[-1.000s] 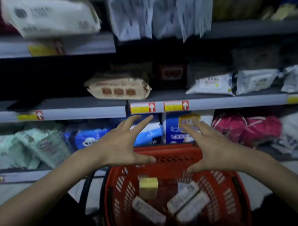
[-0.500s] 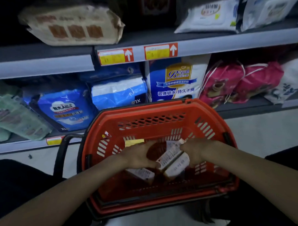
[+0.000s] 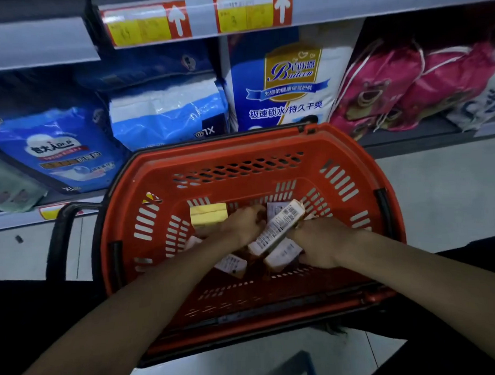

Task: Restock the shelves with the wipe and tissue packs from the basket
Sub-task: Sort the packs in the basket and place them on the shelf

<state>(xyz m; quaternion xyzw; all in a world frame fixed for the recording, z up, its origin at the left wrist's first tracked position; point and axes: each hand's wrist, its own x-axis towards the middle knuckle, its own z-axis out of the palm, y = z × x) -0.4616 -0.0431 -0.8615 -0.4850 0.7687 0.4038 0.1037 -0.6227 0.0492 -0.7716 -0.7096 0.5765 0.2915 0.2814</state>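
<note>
Fingers (image 3: 254, 215) of the left hand (image 3: 241, 226) are curled narrowly inside the red basket (image 3: 239, 148) and are closed on the edge of a barcoded tissue pack (image 3: 280, 227), which is tilted up on its side at the middle of the basket. The right hand (image 3: 322, 245) is held just beside that pack, toward the basket's right wall, with its fingers folded under the palm; a pale pack (image 3: 283, 253) lying beneath the barcoded one is gripped against its thumb. A yellow pack (image 3: 208, 216) is seen near the basket's far wall, touching the left hand; a labelled pack (image 3: 233, 266) is laid flat on the basket floor under the left wrist. A black handle (image 3: 58, 238) is folded out at the basket's left side. Behind the basket, blue XL packs (image 3: 60, 147) are stacked on the shelf to the far left; a blue-and-white Bailoon pack (image 3: 287, 80) is stood straight behind; pink bear-printed bags (image 3: 378, 88) are piled behind to the right. Above the basket, yellow-and-red price labels (image 3: 145, 24) are fixed to a shelf edge.
</note>
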